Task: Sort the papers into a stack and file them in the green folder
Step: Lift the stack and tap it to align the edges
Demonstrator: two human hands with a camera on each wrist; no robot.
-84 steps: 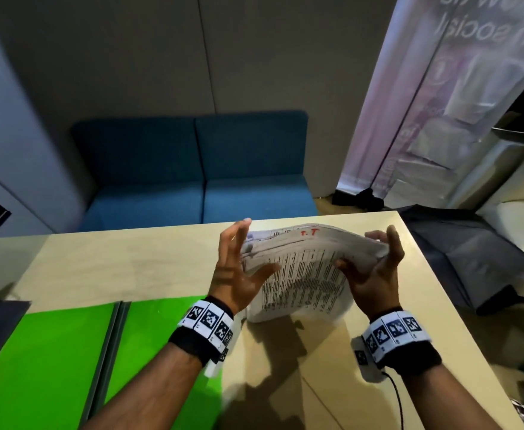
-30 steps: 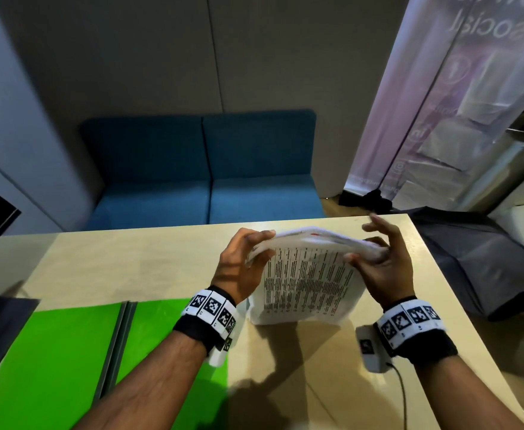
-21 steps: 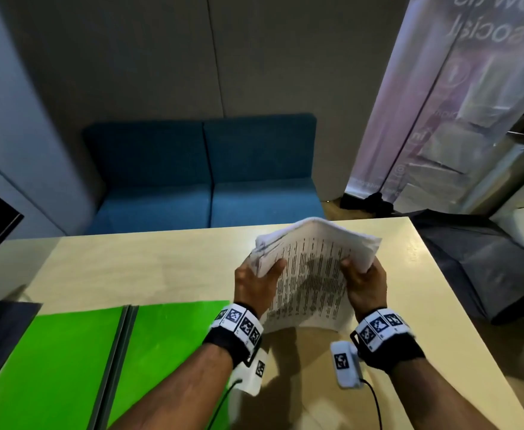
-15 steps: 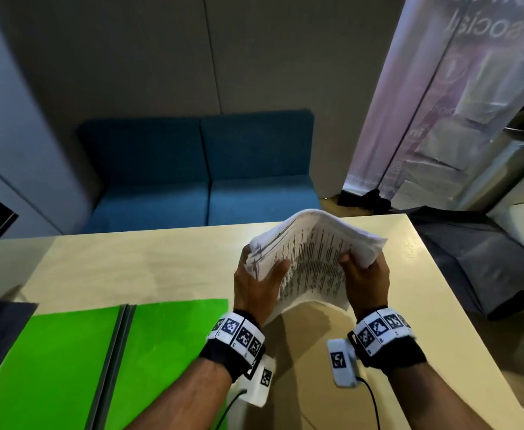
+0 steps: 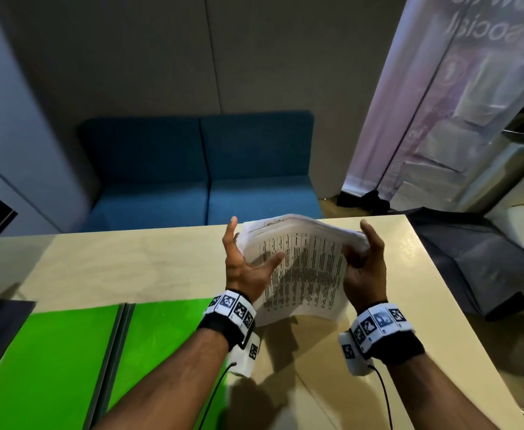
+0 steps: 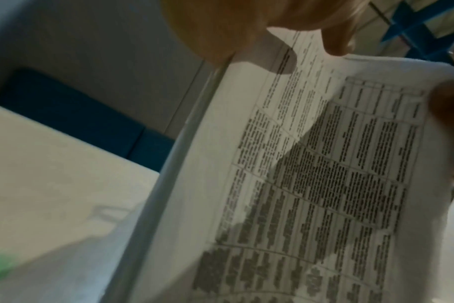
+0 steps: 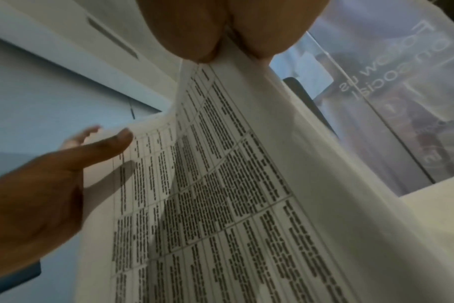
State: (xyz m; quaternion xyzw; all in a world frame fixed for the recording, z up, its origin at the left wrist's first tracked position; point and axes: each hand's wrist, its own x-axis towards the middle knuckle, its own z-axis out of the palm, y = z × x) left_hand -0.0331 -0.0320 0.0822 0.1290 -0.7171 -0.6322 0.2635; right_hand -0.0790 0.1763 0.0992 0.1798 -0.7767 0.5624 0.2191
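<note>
Head view: the stack of papers [image 5: 301,268] stands on edge at centre frame above the table [image 5: 130,265]. The left hand [image 5: 245,265] lies spread against its left side, fingers straight, thumb on the printed face. The right hand [image 5: 364,268] curls round its right edge. The green folder [image 5: 52,361] lies open at lower left.

Left wrist view: papers [image 6: 311,174] fill the right half, fingers [image 6: 220,26] at the top.

Right wrist view: fingers [image 7: 194,30] pinch the papers [image 7: 233,194] at the top; the left hand [image 7: 39,194] lies flat at left.

My stack of printed papers [image 5: 301,265] stands tilted on the table, curling over on top; the green folder [image 5: 52,361] lies open beside it.
</note>
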